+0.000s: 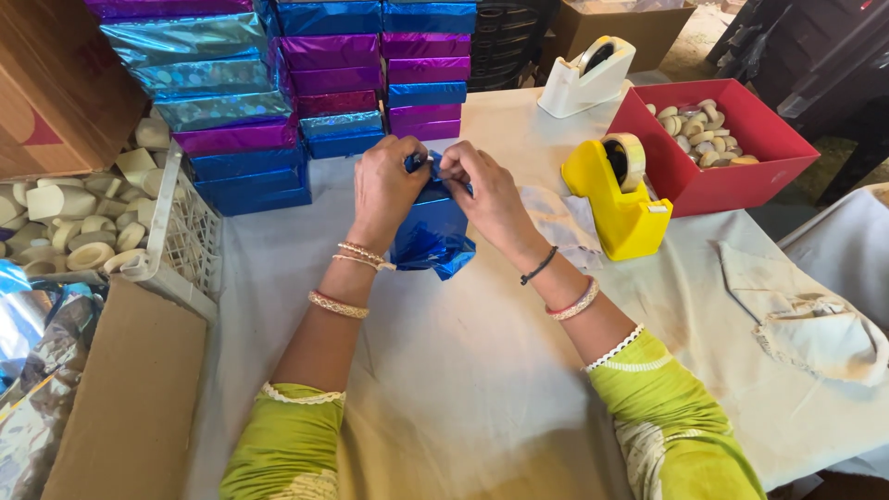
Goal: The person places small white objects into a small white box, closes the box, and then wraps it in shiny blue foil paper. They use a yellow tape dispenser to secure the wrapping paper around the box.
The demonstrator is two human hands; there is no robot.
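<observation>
The red box (741, 176) holds pale round pieces (696, 130). Shiny blue and purple packages (333, 83) stand stacked behind. The left hand (387, 190) and the right hand (486, 194) pinch the blue foil package (431, 231) with their fingers.

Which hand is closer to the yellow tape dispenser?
Right. The right hand is just beside the yellow tape dispenser, while the left hand is farther off, across the blue foil package both grip.

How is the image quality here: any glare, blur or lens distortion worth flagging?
Head view: soft daylight, with no hard shadows on the table. Glare streaks the stacked foil boxes and the blue foil parcel held by the left hand and right hand. Hands are sharp. Wide-angle bending shows at the edges, as on the plastic crate.
</observation>
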